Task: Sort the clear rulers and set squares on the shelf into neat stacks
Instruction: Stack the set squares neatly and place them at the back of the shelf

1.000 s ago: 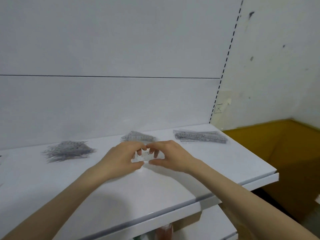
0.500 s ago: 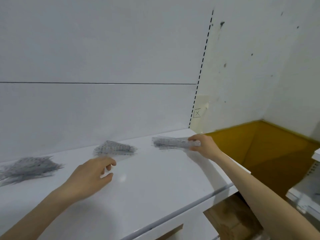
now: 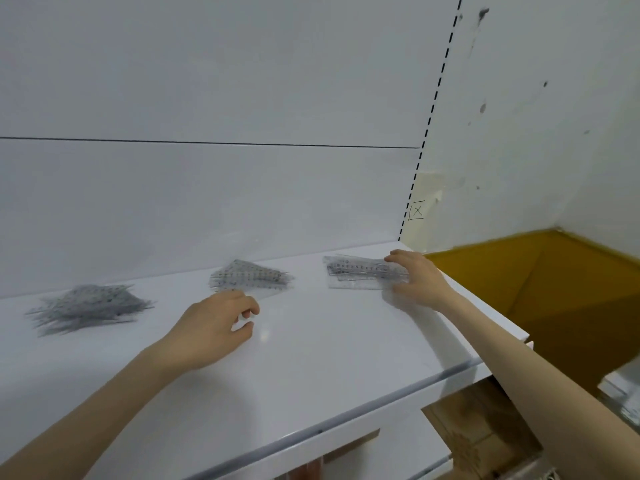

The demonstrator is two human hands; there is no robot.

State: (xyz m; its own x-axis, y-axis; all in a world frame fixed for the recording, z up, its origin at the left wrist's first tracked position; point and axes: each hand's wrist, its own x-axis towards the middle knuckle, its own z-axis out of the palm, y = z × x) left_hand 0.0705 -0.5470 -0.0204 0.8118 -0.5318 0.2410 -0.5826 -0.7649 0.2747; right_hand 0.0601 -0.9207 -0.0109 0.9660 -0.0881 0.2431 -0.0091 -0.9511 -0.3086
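Three piles of clear plastic lie along the back of the white shelf (image 3: 311,358). A messy heap (image 3: 86,306) is at the left. A stack of triangular set squares (image 3: 247,275) is in the middle, and a stack of straight rulers (image 3: 360,271) is at the right. My left hand (image 3: 211,330) rests on the shelf just in front of the set squares. Its curled fingers and thumb pinch a faint clear set square (image 3: 266,293) that reaches to that stack. My right hand (image 3: 415,278) touches the right end of the ruler stack with fairly straight fingers, its thumb at the near edge.
The shelf's back panel (image 3: 207,202) rises right behind the piles. The shelf ends just right of the rulers, with a yellow-brown floor (image 3: 554,306) beyond and below. A lower shelf and cardboard (image 3: 460,427) show under the front edge.
One second ago both hands held a clear piece together at mid-shelf. My right hand then went right to the ruler stack and stays on its end. My left hand stays near the set squares.
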